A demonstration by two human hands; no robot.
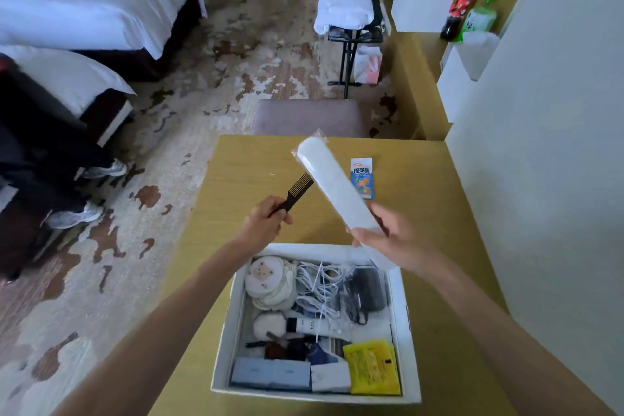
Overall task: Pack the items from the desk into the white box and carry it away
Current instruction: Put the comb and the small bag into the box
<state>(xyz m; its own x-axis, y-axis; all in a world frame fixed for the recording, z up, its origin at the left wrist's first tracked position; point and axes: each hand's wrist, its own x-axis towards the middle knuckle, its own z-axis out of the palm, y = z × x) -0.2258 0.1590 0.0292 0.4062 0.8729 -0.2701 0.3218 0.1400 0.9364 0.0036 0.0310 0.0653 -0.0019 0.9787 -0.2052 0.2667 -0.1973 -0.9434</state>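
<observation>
A blue snack sachet [362, 178] printed with white Chinese characters and an orange picture lies flat on the yellow worktop [439, 230], beyond both hands. The left hand [265, 221] reaches forward over the worktop, fingers [283, 218] closed on the handle of a black comb [294, 192] that angles up to the right. The right hand [388, 240] grips the near end of a long white plastic-wrapped pack [334, 186], which slants up-left and crosses just beside the comb's teeth. Below both hands sits the open white box [403, 314], holding white cables [320, 280], round cotton pads [268, 277] and a yellow packet [371, 366].
</observation>
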